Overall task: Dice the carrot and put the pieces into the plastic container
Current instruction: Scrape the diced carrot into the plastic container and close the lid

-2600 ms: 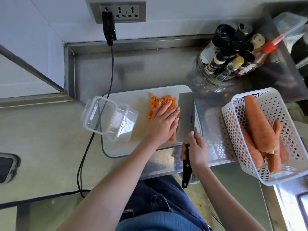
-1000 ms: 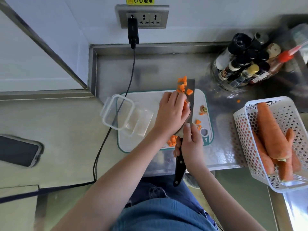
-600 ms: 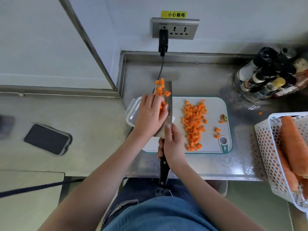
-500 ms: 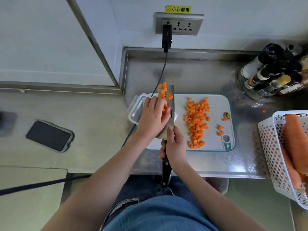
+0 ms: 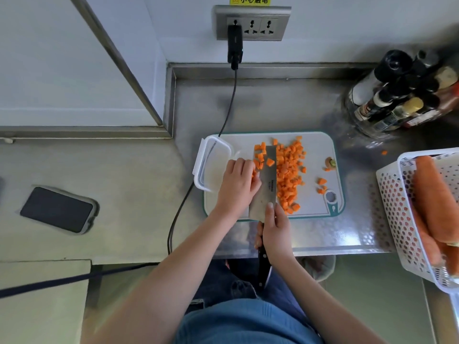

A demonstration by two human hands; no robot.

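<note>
Right hand (image 5: 274,229), lower centre of frame: fingers wrapped round the black handle of the cleaver (image 5: 267,180), forefinger stretched up onto the back of the blade. Blade lies flat-side up, pointing toward the top of the frame, with several carrot cubes (image 5: 263,156) riding on its far end.

Left hand (image 5: 238,187), just left of the blade: fingers curled against the blade's left edge, touching the cubes there. Whether it actually pinches any cubes I cannot tell; the fingertips are hidden.

Plastic container (image 5: 211,165), clear with a white rim: sits on the left end of the white cutting board (image 5: 320,145), right beside the left hand. No cubes visible inside.

Main pile of diced carrot (image 5: 289,175): on the board, immediately right of the blade. A few stray pieces and a carrot end lie nearer the board's right edge.

Right edge of frame: white perforated basket (image 5: 392,199) with whole carrots (image 5: 434,194). Upper right: cluster of condiment bottles (image 5: 397,95). Left of frame: phone (image 5: 57,209) face up on the counter. Top centre: wall socket (image 5: 252,23) with a black plug, its cable running down past the container.
</note>
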